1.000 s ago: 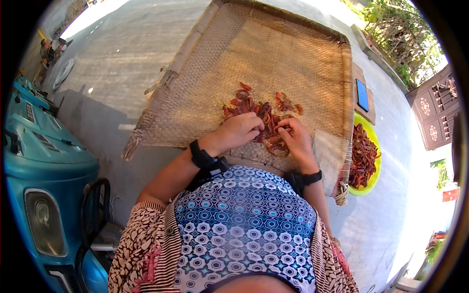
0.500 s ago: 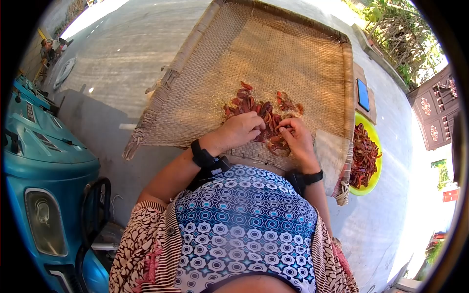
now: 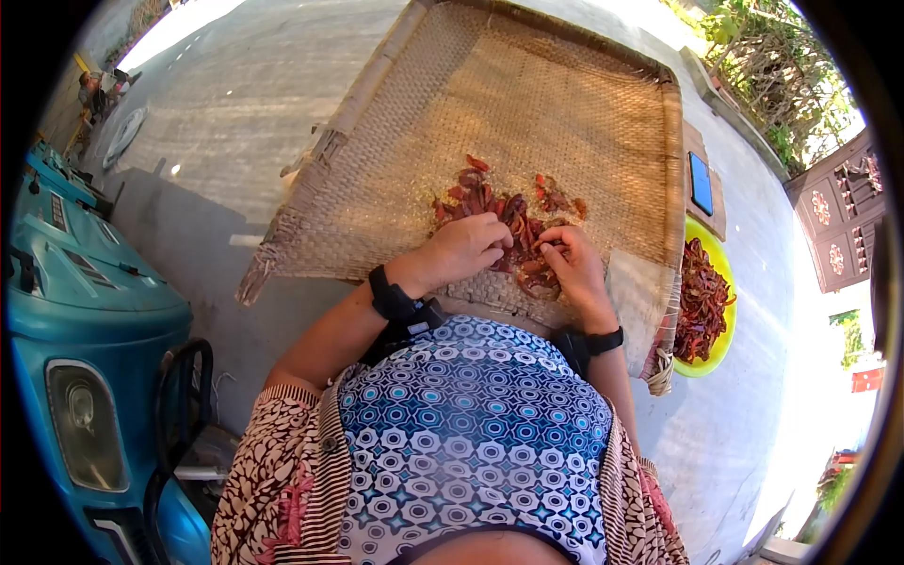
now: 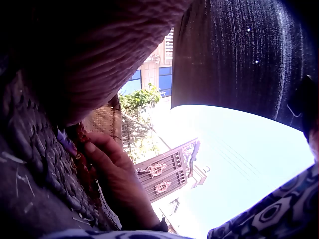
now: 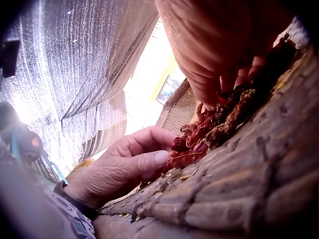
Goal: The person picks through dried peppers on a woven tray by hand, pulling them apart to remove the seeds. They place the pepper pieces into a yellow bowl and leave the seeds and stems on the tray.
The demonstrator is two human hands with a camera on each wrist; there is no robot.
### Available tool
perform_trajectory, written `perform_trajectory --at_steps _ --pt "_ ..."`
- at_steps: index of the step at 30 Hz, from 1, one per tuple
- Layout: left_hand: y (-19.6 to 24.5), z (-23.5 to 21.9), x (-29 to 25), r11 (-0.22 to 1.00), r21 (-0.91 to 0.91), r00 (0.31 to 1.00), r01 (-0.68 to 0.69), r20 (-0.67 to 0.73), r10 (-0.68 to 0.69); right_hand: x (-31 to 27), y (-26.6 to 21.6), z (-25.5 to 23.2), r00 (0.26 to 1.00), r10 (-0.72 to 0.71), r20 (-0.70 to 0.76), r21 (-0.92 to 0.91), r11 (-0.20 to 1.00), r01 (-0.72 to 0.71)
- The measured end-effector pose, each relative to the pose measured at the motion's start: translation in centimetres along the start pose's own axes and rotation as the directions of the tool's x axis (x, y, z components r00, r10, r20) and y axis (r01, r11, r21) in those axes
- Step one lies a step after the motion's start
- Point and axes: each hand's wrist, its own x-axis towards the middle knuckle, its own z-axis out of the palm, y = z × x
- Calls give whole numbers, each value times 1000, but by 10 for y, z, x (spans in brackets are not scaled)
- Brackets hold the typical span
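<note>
Both hands work low over a loose pile of dried red chilies (image 3: 477, 197) near the front edge of a woven bamboo tray (image 3: 414, 122). My left hand (image 3: 463, 249) is over the pile's near left side. In the right wrist view, the left hand's thumb and forefinger (image 5: 160, 158) pinch a wrinkled dried chili (image 5: 184, 158). My right hand (image 3: 576, 268) lies at the near right of the pile, thumb and forefinger together on a chili. The left wrist view shows the right hand (image 4: 117, 174) pinching at dark red chilies (image 4: 85, 172); its other fingers are partly hidden.
A smaller cluster of chilies (image 3: 557, 197) lies behind the right hand, with pale seeds scattered around. Right of the tray stand a yellow-green basin (image 3: 723, 325) full of chilies and a phone (image 3: 700, 183) on a board. A teal vehicle (image 3: 94, 311) stands at the left.
</note>
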Motion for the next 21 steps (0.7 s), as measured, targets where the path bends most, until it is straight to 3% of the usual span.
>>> perform_trajectory --at_steps 21 --pt "-2 1 -1 1000 -4 1000 -12 -23 12 2 7 1 999 24 29 59 998 -26"
